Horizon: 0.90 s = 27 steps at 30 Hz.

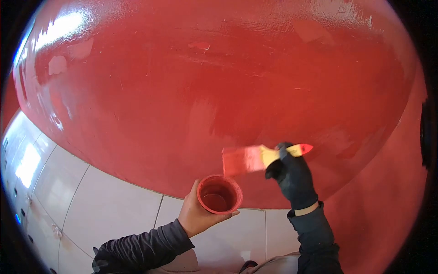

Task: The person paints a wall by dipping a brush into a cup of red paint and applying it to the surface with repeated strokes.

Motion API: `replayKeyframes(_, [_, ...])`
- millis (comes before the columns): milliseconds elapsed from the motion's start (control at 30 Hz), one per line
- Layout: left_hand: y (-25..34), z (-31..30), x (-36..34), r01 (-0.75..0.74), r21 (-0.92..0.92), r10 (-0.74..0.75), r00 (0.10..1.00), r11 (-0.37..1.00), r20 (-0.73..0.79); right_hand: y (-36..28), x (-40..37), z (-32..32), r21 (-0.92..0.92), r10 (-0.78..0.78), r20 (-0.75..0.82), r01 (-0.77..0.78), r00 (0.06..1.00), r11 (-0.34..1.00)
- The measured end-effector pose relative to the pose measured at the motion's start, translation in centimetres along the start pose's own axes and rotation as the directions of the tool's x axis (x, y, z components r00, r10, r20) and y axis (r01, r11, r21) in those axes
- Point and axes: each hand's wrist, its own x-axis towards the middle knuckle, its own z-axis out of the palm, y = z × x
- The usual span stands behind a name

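Observation:
My bare left hand (195,215) is wrapped round a red paint cup (204,181), its open top facing up and some red paint at the bottom. In a black glove, my right hand (296,180) grips a paintbrush (270,155) by its yellow, red-tipped handle. The brush lies nearly level, its red-coated bristles pointing left, just above and right of the cup's rim. Beyond both hands spreads a large curved red surface (159,105), partly glossy, with paler patches and streaks.
Pale floor tiles (114,196) run along the lower left and under my arms, with small bits of debris at the far left. Another red surface (378,219) takes up the lower right. A dark object (426,134) stands at the right edge.

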Motion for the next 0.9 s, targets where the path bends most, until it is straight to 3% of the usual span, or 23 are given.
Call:
replayKeyframes(67, [-0.2, 0.0, 0.0, -0.002, -0.004, 0.002, 1.0, 1.0, 0.006, -1.3, 0.8, 0.8, -0.012, -0.221, -0.043, 0.221, 0.974, 0.975])
replayKeyframes(133, [-0.1, 0.1, 0.0, -0.101, 0.011, 0.102, 0.995, 0.995, -0.006, -3.4, 1.2, 3.8, -0.086, -0.375, -0.145, 0.366, 0.916, 0.927])
replayKeyframes(267, [0.1, 0.3, -0.2, -0.089, -0.022, 0.09, 0.995, 0.996, 0.038, -5.8, 3.8, 5.0, -0.261, -0.688, -0.037, 0.657, 0.725, 0.707])
replayKeyframes(333, [0.2, 0.1, -0.4, -0.008, -0.003, 0.009, 0.996, 1.0, 0.093, -6.6, 3.9, 5.5, -0.272, -0.724, -0.003, 0.696, 0.69, 0.664])
replayKeyframes(667, [-0.1, 0.1, -0.2, -0.01, -0.03, 0.014, 0.992, 1.0, 0.128, -10.1, 6.0, 5.0, -0.391, -0.863, -0.012, 0.792, 0.505, 0.469])
replayKeyframes(767, [0.1, 0.1, -0.3, -0.013, -0.047, 0.019, 0.991, 0.999, 0.134, -11.7, 5.7, 4.8, -0.617, -0.982, 0.035, 0.777, 0.186, 0.125])
replayKeyframes(800, [0.1, 0.1, -0.2, -0.022, -0.05, 0.028, 0.991, 0.999, 0.132, -11.3, 6.1, 4.7, -0.616, -0.982, 0.038, 0.778, 0.188, 0.125])
replayKeyframes(867, [0.0, 0.2, -0.2, -0.028, -0.052, 0.034, 0.991, 0.998, 0.131, -10.1, 7.0, 4.2, -0.658, -0.877, 0.467, 0.619, -0.11, -0.428])
replayKeyframes(900, [-0.1, 0.2, -0.2, -0.024, -0.041, 0.03, 0.99, 0.999, 0.138, -8.8, 6.0, 5.3, -0.711, -0.843, 0.526, 0.603, 0.114, -0.362])
